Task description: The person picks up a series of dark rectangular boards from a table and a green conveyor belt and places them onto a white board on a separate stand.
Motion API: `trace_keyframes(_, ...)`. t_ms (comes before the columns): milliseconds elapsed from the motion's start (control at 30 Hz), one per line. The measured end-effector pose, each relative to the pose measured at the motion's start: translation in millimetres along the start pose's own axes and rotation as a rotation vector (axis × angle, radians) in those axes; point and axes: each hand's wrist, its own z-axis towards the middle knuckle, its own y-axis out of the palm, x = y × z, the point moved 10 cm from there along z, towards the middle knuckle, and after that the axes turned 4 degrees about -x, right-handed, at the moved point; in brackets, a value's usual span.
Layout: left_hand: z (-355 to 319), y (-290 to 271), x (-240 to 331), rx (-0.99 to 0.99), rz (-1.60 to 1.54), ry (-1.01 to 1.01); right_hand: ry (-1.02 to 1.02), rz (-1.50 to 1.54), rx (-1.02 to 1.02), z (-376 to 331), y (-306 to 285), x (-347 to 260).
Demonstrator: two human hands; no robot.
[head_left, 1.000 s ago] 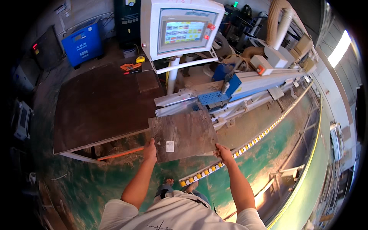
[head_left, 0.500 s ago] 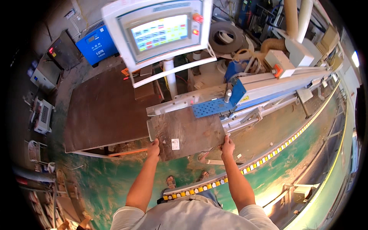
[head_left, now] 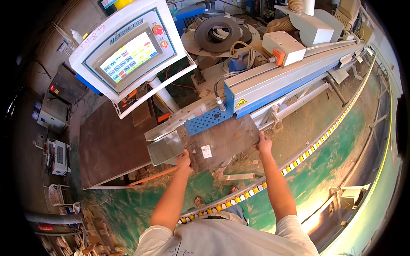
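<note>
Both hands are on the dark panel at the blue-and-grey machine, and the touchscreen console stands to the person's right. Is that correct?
Not quite. The head view shows the touchscreen console to the person's left. The rest holds: the left hand and right hand hold the dark panel at the blue-and-grey machine.

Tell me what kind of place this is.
Most likely a woodworking shop: a long blue-and-grey machine with a touchscreen control panel, a dust hose, and sawdust on the green floor. Both hands hold a dark board at the machine.
</note>
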Motion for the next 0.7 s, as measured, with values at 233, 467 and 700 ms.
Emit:
trace_keyframes(233,-4,62,5,0.053,0.22,0.079,0.03,0.2,-0.007,-48,-54,0)
trace_keyframes(467,-32,151,10,-0.072,0.371,0.114,0.161,0.146,0.13,-315,-149,120)
trace_keyframes(700,-3,246,-33,-1.001,-0.19,-0.02,0.359,0.463,1.225,-782,-265,467)
